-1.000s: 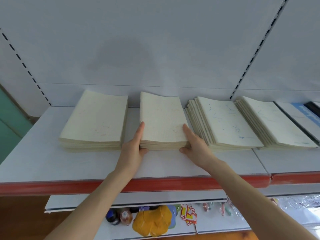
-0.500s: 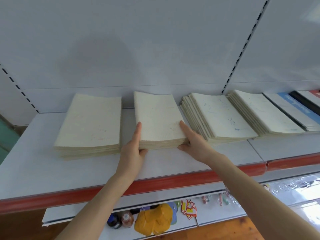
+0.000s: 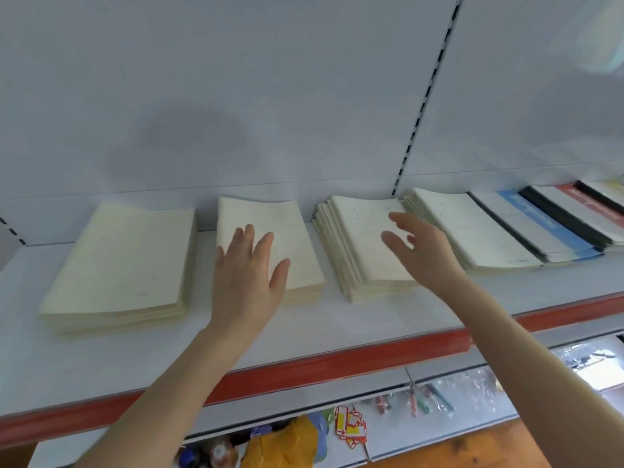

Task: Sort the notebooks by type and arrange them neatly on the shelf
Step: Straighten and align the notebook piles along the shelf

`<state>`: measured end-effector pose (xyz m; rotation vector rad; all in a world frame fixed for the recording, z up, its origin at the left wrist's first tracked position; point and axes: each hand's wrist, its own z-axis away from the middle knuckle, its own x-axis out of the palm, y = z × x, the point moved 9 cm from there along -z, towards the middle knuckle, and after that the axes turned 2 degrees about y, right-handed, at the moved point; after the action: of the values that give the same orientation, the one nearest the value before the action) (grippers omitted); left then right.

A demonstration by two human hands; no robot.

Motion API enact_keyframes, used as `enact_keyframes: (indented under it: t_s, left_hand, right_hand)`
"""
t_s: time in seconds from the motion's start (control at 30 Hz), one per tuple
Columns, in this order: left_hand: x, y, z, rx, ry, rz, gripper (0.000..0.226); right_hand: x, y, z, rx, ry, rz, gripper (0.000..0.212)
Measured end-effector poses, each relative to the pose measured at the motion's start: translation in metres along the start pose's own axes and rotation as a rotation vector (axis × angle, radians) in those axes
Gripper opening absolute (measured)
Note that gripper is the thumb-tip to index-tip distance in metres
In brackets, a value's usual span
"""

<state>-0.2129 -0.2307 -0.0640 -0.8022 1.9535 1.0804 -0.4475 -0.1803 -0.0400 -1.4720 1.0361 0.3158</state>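
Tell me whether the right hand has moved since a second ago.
Yes. The right hand has left the right edge of the second stack and gone right, now open over the third stack, nearer the slotted upright.

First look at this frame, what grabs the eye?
Two open hands mid-frame: the left hand over the second cream stack, the right hand over the third stack. Those stacks sit in a row of four on the white shelf with its red edge; coloured covers fan out at far right.
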Motion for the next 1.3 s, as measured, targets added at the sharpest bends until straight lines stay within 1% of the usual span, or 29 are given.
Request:
enact_keyframes:
  t_s: [0.07, 0.17, 0.23, 0.33, 0.4, 0.53, 0.6, 0.73, 0.83, 0.87, 0.97, 1.0, 1.1, 1.2, 1.3]
  left_hand:
    - [0.004, 0.015, -0.011, -0.041, 0.016, -0.032, 0.046]
    - [0.021, 0.051, -0.022, -0.079, -0.007, 0.127, 0.045]
    - [0.042, 0.075, -0.032, -0.113, -0.052, 0.232, 0.046]
    - [0.083, 0.086, -0.039, -0.272, -0.192, 0.341, 0.053]
    - [0.100, 0.084, -0.038, -0.368, -0.237, 0.424, 0.055]
    - [0.114, 0.086, -0.035, -0.419, -0.306, 0.476, 0.060]
    - [0.116, 0.087, -0.037, -0.418, -0.296, 0.506, 0.054]
    - [0.115, 0.077, -0.036, -0.441, -0.280, 0.525, 0.058]
    - [0.116, 0.078, -0.039, -0.426, -0.325, 0.524, 0.048]
    - [0.116, 0.078, -0.043, -0.412, -0.325, 0.519, 0.046]
    - [0.121, 0.076, -0.055, -0.447, -0.322, 0.531, 0.060]
    - [0.123, 0.076, -0.056, -0.460, -0.324, 0.538, 0.061]
    - [0.126, 0.077, -0.056, -0.462, -0.300, 0.571, 0.055]
    - [0.126, 0.078, -0.057, -0.468, -0.291, 0.625, 0.052]
    - [0.129, 0.073, -0.061, -0.507, -0.296, 0.653, 0.065]
  right_hand:
    - [-0.013, 0.031, -0.020, 0.090, -0.006, 0.036, 0.046]
    - [-0.007, 0.062, -0.048, 0.124, -0.125, 0.166, 0.051]
    - [0.002, 0.074, -0.060, 0.112, -0.202, 0.179, 0.054]
    - [0.014, 0.091, -0.065, 0.154, -0.285, 0.148, 0.058]
    - [0.020, 0.099, -0.065, 0.199, -0.319, 0.114, 0.056]
    - [0.028, 0.109, -0.072, 0.259, -0.314, 0.015, 0.053]
    - [0.031, 0.107, -0.074, 0.246, -0.315, -0.017, 0.049]
    - [0.038, 0.100, -0.073, 0.210, -0.320, -0.090, 0.045]
    - [0.040, 0.100, -0.075, 0.208, -0.305, -0.162, 0.042]
    - [0.039, 0.100, -0.078, 0.208, -0.293, -0.180, 0.042]
    - [0.041, 0.104, -0.086, 0.250, -0.301, -0.250, 0.045]
    - [0.042, 0.104, -0.086, 0.264, -0.298, -0.286, 0.047]
    - [0.044, 0.110, -0.085, 0.320, -0.265, -0.339, 0.060]
    - [0.042, 0.111, -0.087, 0.292, -0.253, -0.303, 0.058]
    - [0.047, 0.111, -0.090, 0.289, -0.283, -0.308, 0.060]
